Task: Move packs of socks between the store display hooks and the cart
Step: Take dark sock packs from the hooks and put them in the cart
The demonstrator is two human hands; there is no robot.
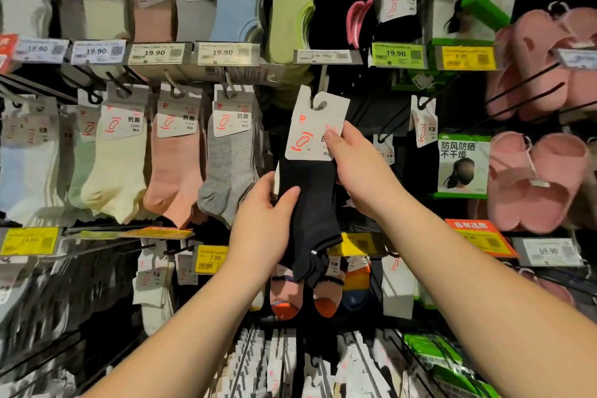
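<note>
Black sock pack (310,203) gripped by both hands' curled fingers, left hand (265,220) low, right hand (358,171) at card

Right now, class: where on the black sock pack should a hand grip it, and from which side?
Grip the black sock pack by its stiff white header card, pinching the card's right edge from the right, as the right hand does. The card is flat and rigid, and its hook slot sits at the top. The left hand steadies the limp sock body from the left.
</note>
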